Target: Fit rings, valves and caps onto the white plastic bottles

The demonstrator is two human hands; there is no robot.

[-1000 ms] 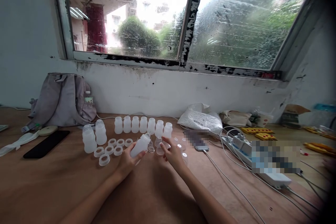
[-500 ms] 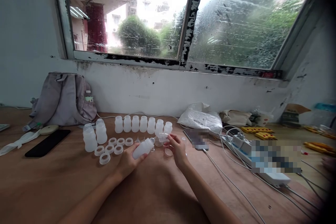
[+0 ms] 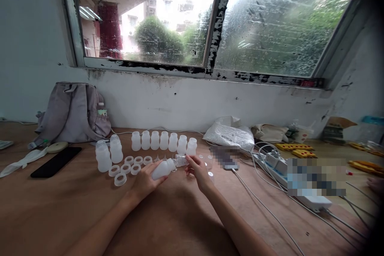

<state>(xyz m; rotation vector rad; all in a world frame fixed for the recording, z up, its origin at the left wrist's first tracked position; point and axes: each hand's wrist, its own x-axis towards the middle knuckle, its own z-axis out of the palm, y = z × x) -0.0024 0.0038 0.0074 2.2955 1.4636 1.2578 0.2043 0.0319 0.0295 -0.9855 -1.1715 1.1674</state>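
A frosted baby bottle (image 3: pixel 161 170) lies tilted in my left hand (image 3: pixel 146 180), its nipple end toward the right. My right hand (image 3: pixel 198 170) pinches a clear bottle cap (image 3: pixel 180 160) at the tip of that bottle; whether the two touch I cannot tell. Left of my left hand, several white screw rings (image 3: pixel 120 179) lie on the table. Clear nipples (image 3: pixel 157 159) stand just behind the held bottle, partly hidden by it. More clear caps (image 3: pixel 210 162) are beside my right hand, some of them covered by it.
Several frosted bottles (image 3: pixel 155 141) stand in a row at the back, and two more (image 3: pixel 103 157) at the left. A black phone (image 3: pixel 56 162) and a backpack (image 3: pixel 73 114) are farther left. To the right are a charging phone (image 3: pixel 231 166), a power strip (image 3: pixel 312 201) and loose cables.
My right hand has brought the clear cap left and slightly down, closer to the bottle's nipple end. My left hand and the bottle stay almost in place.
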